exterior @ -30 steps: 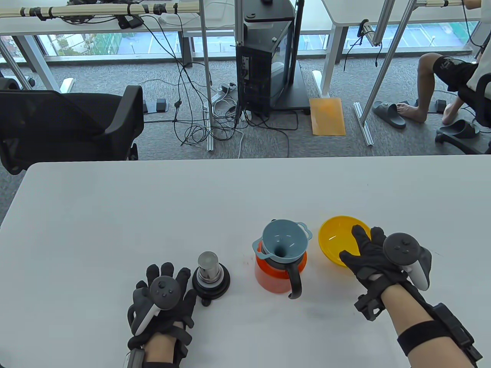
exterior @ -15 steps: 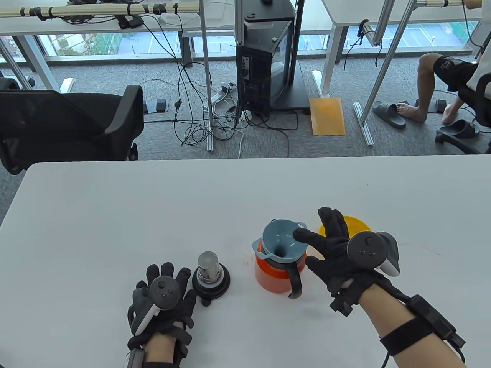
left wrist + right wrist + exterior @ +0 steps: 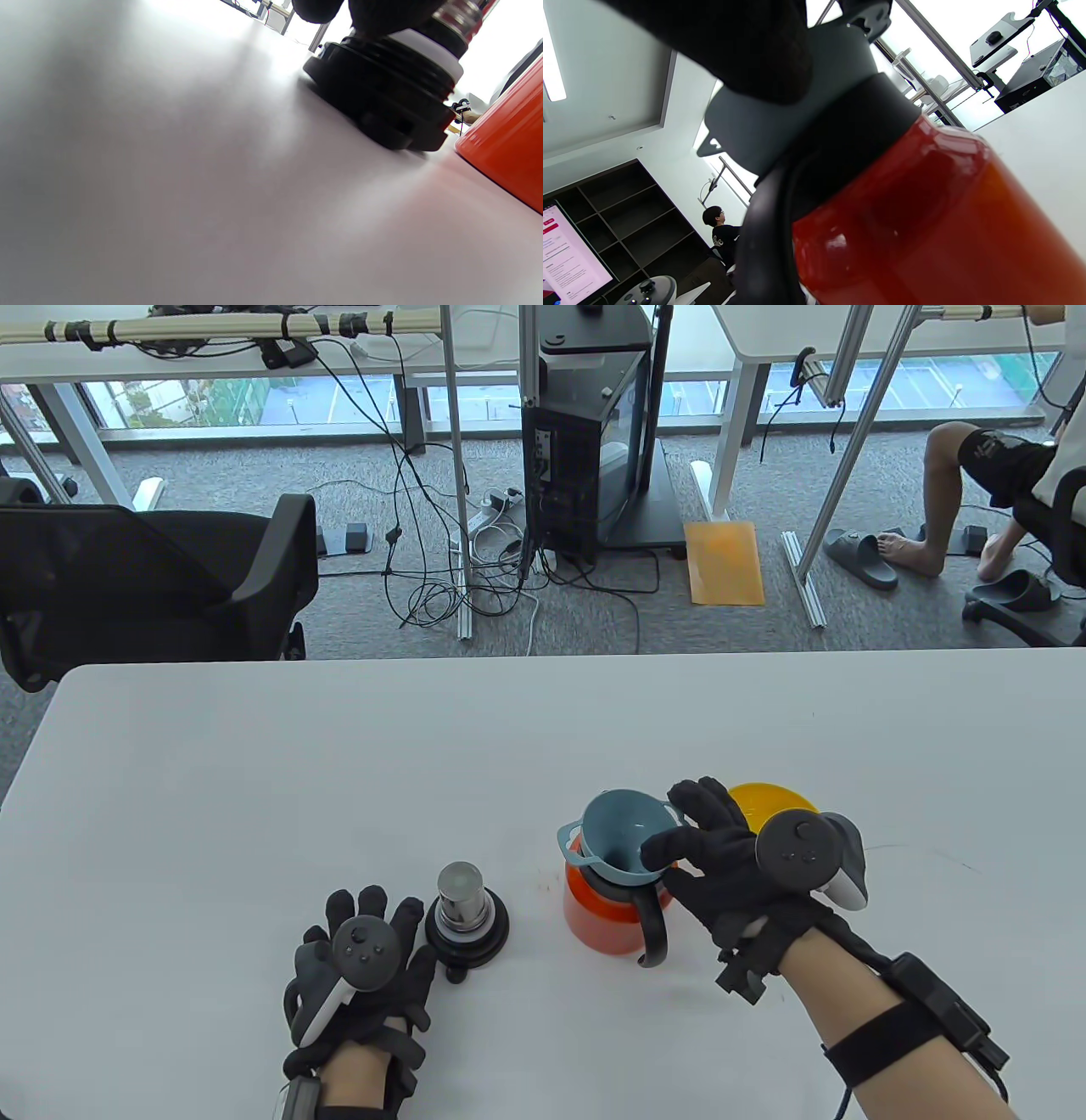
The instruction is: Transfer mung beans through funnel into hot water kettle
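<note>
White worktop (image 3: pixel 254 780) carries it all, the orange kettle (image 3: pixel 604 912) as the landmark. Blue funnel (image 3: pixel 624 836) sits tilted in the kettle's mouth; right hand (image 3: pixel 721 857) pinches its rim, thumb on top. Yellow bowl (image 3: pixel 776 806) just behind that hand, seemingly empty. Kettle's lid (image 3: pixel 465 916) stands left of it, left hand (image 3: pixel 361 976) flat, fingers spread, beside the lid.
</note>
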### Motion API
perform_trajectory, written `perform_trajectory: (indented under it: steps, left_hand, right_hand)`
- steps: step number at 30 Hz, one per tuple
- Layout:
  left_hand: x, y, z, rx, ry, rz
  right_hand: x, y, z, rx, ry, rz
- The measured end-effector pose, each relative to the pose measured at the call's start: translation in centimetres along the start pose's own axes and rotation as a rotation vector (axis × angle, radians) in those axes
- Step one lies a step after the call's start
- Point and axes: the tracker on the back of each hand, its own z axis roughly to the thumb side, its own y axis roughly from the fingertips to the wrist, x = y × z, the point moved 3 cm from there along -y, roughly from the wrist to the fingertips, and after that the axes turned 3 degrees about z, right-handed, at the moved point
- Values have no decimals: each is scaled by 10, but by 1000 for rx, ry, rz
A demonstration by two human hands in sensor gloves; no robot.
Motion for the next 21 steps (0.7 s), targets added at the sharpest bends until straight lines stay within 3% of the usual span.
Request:
perform_trajectory:
  steps: [13, 21]
  left_hand:
    - [0, 0, 1, 1, -4, -2]
    - [0, 0, 1, 2, -2, -3]
  right_hand:
    - [-64, 23, -18, 30, -173, -243]
    - [-84, 52, -71, 210, -161, -370]
